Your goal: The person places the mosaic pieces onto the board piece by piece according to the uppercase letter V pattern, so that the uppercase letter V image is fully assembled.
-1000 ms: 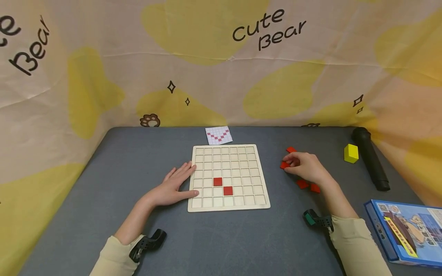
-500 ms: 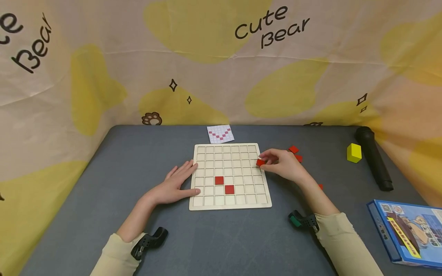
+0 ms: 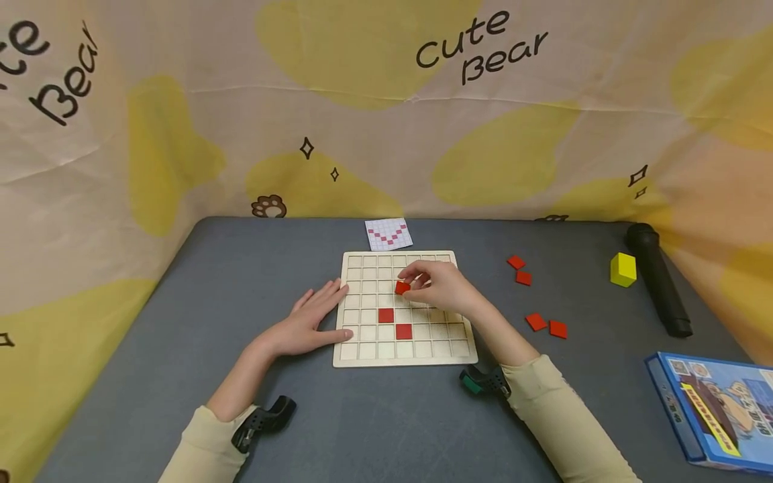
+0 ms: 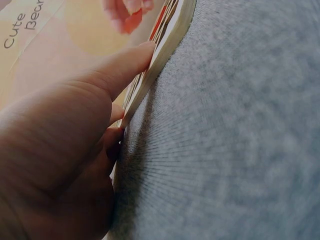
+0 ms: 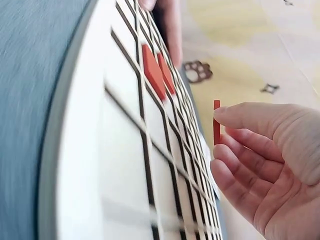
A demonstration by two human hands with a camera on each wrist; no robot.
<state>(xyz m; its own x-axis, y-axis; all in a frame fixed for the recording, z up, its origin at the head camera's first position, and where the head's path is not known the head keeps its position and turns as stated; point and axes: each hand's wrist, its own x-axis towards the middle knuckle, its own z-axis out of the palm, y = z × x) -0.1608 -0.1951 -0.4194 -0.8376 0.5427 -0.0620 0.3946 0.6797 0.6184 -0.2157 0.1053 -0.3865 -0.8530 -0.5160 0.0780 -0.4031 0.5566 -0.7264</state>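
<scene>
A pale grid board (image 3: 353, 355) with square cells lies on the grey table. Two red square tiles sit in its cells, one tile (image 3: 386, 315) up and left of the other tile (image 3: 403, 331). My left hand (image 3: 302, 327) rests on the board's left edge, fingers straight and thumb along the rim. Over the board's upper middle, my right hand (image 3: 443, 287) pinches another red tile (image 5: 216, 122) between thumb and fingers. In the right wrist view that tile stands on edge, apart from the board's surface.
Right of the board lie several loose red tiles (image 3: 523, 278). A small card (image 3: 389, 235) with a pink V pattern touches or nearly touches the board's far edge. Farther right are a yellow cube (image 3: 623, 270), a black microphone (image 3: 658, 282) and a blue box (image 3: 718, 409).
My right hand has picked up a red tile from the loose ones and carried it left over the board. My left hand has stayed on the board's edge.
</scene>
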